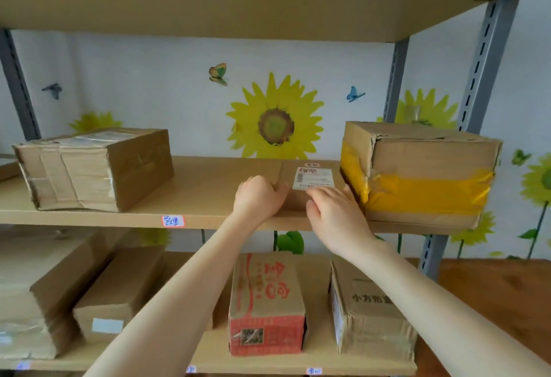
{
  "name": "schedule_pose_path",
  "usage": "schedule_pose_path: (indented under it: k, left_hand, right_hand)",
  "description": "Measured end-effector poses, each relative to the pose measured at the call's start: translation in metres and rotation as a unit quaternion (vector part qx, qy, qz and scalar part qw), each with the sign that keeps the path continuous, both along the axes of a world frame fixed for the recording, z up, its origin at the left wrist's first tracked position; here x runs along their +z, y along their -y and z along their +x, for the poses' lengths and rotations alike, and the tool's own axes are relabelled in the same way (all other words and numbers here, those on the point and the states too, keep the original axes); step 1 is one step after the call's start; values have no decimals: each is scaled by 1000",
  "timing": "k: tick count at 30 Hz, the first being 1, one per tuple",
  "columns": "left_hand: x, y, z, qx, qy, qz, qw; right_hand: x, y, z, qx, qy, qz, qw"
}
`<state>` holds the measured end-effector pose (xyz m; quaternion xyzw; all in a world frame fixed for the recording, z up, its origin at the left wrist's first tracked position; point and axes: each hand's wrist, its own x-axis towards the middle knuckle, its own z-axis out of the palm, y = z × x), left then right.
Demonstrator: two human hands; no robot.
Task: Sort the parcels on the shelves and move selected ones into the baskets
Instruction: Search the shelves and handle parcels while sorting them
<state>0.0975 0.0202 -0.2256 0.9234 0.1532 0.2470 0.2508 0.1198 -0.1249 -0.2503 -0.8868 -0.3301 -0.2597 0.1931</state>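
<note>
Parcel (313,178) on shelf (193,194), left hand (258,197) fingers curled round its edge — right hand (335,212) fingers spread atop

Both bare arms reach forward, close together. Left hand (258,194): fingers curled over parcel (286,172) left edge. Right hand (334,209): fingers straight, flat on its top, thumb at front.
</note>
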Motion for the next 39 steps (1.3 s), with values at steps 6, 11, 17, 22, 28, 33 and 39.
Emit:
schedule_pose_path:
  k: [6,11,17,22,28,33,39]
  left_hand:
    - [-8,-32,-51,54,40,-1,998]
    - [-18,-44,-89,50,94,-10,994]
    - [-40,-50,-100,36,178,-46,982]
    - [-48,-58,-109,9,209,-111,972]
    - [-59,-59,-119,-64,212,-373,901]
    - [-96,-53,-126,-183,194,-526,808]
    - [-153,3,-140,-258,101,-545,791]
  right_hand:
    - [4,-17,-26,142,-78,127,978]
    - [8,-30,-29,93,-127,190,969]
    - [-11,-39,-38,103,-157,259,947]
    - [-21,-46,-49,125,-180,331,918]
    - [-29,-39,-72,141,-194,393,888]
    - [-48,-12,-98,83,-195,455,865]
    - [-96,58,-141,-1,-204,487,849]
